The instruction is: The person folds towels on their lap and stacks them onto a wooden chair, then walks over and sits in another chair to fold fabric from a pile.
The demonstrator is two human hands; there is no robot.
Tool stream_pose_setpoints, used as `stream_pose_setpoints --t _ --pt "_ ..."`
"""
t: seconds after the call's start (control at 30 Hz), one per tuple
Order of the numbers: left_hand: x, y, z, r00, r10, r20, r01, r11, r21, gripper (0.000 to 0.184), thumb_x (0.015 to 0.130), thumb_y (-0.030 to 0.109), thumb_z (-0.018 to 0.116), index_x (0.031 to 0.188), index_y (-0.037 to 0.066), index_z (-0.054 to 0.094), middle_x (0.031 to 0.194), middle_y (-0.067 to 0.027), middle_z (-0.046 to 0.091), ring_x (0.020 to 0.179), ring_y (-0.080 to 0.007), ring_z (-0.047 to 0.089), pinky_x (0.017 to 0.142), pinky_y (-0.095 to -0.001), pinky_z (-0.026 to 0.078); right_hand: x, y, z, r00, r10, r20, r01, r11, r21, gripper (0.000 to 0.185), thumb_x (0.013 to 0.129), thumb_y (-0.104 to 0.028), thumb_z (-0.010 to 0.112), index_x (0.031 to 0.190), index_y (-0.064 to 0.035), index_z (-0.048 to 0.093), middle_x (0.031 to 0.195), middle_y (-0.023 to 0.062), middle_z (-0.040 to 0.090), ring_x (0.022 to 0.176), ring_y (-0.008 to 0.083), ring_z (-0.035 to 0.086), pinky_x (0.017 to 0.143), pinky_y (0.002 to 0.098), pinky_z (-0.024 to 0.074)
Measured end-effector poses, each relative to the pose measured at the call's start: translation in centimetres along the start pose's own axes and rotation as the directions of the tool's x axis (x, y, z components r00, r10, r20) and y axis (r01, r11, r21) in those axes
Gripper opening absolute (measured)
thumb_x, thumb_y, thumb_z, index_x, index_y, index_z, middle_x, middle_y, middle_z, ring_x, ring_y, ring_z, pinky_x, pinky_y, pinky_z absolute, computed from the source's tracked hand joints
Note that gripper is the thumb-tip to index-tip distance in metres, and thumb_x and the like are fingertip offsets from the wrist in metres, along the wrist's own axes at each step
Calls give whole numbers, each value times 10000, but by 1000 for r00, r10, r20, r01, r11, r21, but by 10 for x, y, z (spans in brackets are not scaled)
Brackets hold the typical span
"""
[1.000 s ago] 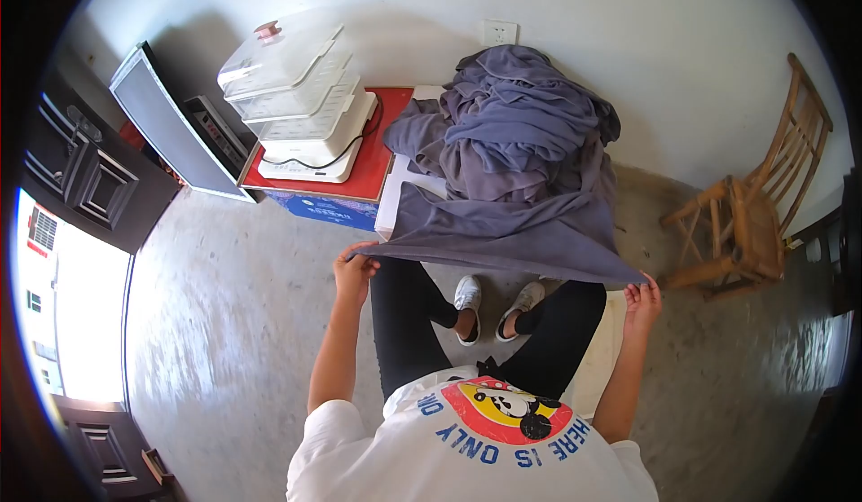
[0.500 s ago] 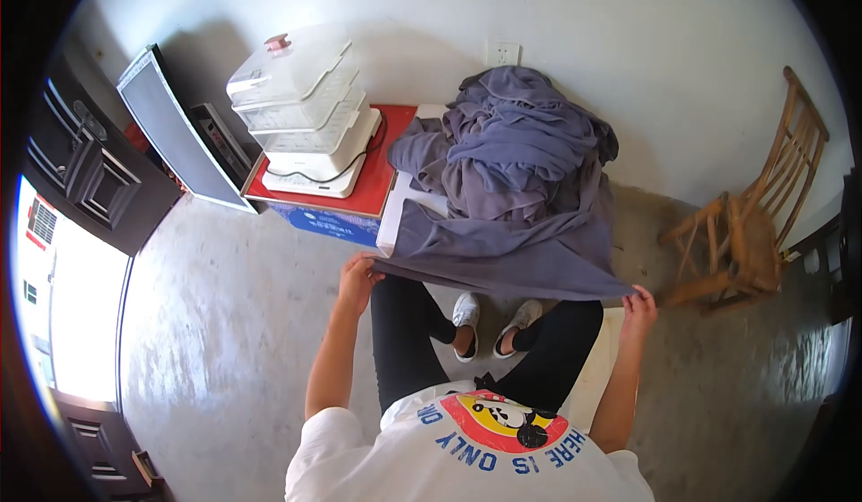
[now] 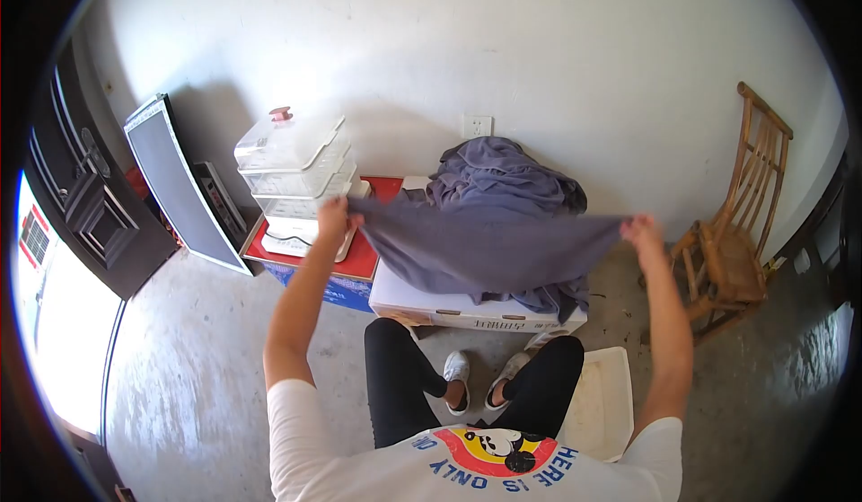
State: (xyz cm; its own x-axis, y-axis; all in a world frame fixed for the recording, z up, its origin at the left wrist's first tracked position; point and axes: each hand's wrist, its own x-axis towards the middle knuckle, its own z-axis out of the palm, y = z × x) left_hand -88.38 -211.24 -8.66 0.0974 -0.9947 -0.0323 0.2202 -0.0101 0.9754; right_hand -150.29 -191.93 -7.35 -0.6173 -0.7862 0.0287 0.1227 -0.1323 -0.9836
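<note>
My left hand (image 3: 338,220) is closed on one upper corner of a grey-purple cloth (image 3: 485,249). The opposite corner is pinched in my right hand (image 3: 643,231), slightly blurred. Between both hands the cloth hangs stretched, its top edge sagging a little, in front of a heaped pile of the same fabric (image 3: 507,171). Under the pile and cloth is a white box (image 3: 449,310) with printing on its front. Whether the held cloth joins the pile is hidden.
Left of the pile, a clear-tiered steamer (image 3: 292,165) stands on a red-topped box (image 3: 362,264). A dark panel (image 3: 184,179) leans on the wall. A bamboo chair (image 3: 732,259) stands at right, and a white tray (image 3: 603,394) lies beside my leg.
Both hands have risen and moved forward, lifting the cloth's edge off my knees toward the pile. More of the white box's front now shows. The view has tilted up.
</note>
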Motion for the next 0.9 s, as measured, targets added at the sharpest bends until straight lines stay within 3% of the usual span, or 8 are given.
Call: stream_pose_setpoints --t 0.07,0.13,0.33,0.43,0.63,0.7,0.77,0.9 --pt "10 71 24 989 144 -21 -146 984 -99 245 970 149 463 1073 -70 500 984 -172 577 695 -296 674 586 -316 591 43 -63 0 946 -320 43 319 947 45 147 904 18 494 1022 11 580 1003 98 589 934 223 630 890 335 526" --pt "19 124 39 953 303 23 -292 933 -209 228 980 159 462 1046 -53 510 970 -162 591 754 -312 680 636 -335 595 25 -133 25 837 -547 8 544 834 92 156 919 11 488 1041 20 585 1099 127 590 1044 217 590 954 335 493" --pt "-20 195 51 853 517 74 -429 774 -466 200 992 169 461 1054 -12 517 1005 -126 605 958 -319 641 822 -382 545 -38 -190 32 608 -791 -71 791 595 146 145 929 5 486 1036 14 582 1209 147 572 1137 196 541 997 337 459" --pt "-36 166 40 876 473 97 -382 802 -459 199 992 148 452 1063 -20 531 1043 -127 605 981 -288 627 858 -390 526 -54 -145 9 710 -703 -39 703 711 -19 175 927 13 478 1069 -2 580 1228 131 564 1193 218 502 1021 364 432" --pt "-49 18 -4 912 312 267 -232 928 -291 156 969 32 423 1039 -23 551 1076 -125 605 1014 -234 601 951 -369 484 -75 31 -39 928 -370 48 372 927 -55 186 879 49 511 1026 -12 608 1242 117 549 1115 177 529 917 332 505" --pt "-73 -34 -20 959 155 239 -88 959 -271 148 964 25 427 1025 -19 554 1070 -127 607 1031 -234 596 946 -364 485 -96 92 -53 955 -289 -61 287 957 -43 180 873 45 520 1009 -22 617 1173 102 578 1031 182 573 861 323 535" --pt "-99 -77 -35 972 78 222 -42 985 -165 133 959 21 435 1012 -12 552 1058 -126 609 1032 -238 599 929 -378 496 -117 139 -69 990 -35 -135 25 997 -76 184 878 27 538 1036 -35 610 1047 80 606 911 182 614 825 334 551" --pt "-134 -106 -56 987 -27 159 65 968 -241 102 949 38 470 997 8 554 1022 -110 612 999 -233 605 922 -401 498 -155 148 -57 966 214 -144 -194 971 141 159 907 -36 536 1058 -41 587 919 67 603 820 183 633 772 341 564"
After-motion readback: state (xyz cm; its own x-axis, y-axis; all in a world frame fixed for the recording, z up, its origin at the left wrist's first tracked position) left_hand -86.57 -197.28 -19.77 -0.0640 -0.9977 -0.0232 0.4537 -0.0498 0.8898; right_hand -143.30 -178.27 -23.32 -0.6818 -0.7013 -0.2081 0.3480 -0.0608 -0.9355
